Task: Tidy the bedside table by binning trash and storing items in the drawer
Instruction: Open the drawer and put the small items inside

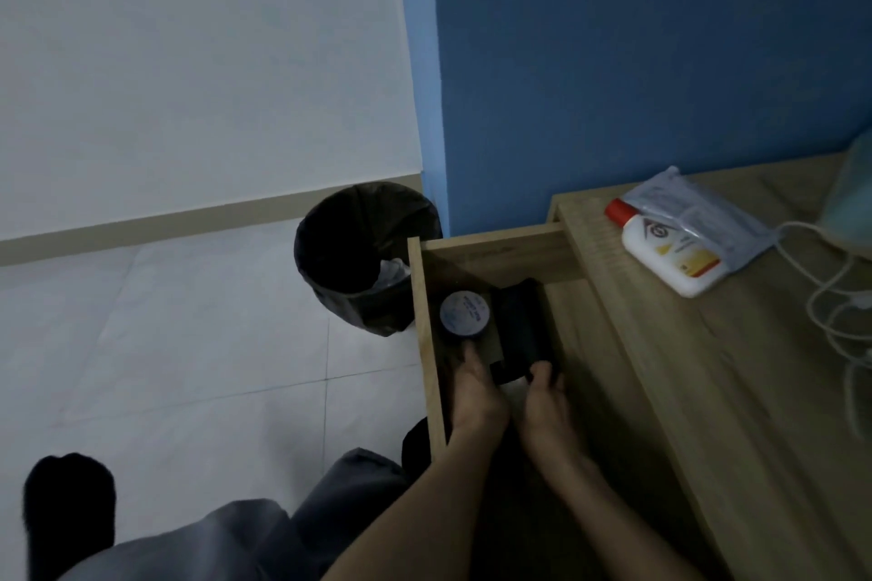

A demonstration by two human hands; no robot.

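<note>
While both hands are down in the open drawer [495, 250], the job right now looks like laying the black folded thing [521, 326] flat inside. The right hand [549, 406] pinches its near end, with the fingers curled on it. The left hand [476, 396] lies just to the left, and one finger reaches out to touch the round tin [465, 312]. It is too dark to tell if that hand grips anything. The black thing runs from the hands toward the far wall of the drawer. The tin sits just left of it, close to the drawer's left wall.

To do this well, I think the hands should push the black thing far back and keep it flat, so it does not bunch up and block the drawer. The tin should sit snug at the side to leave room.

Up on the bedside table [708, 392], to the right, a white bottle [670, 255] with a red cap lies on a clear pack [708, 212], with a white cord [830, 311] to their right. Those look like they still need a home. The bin [339, 302] with a black bag stands on the floor, left of the drawer.
</note>
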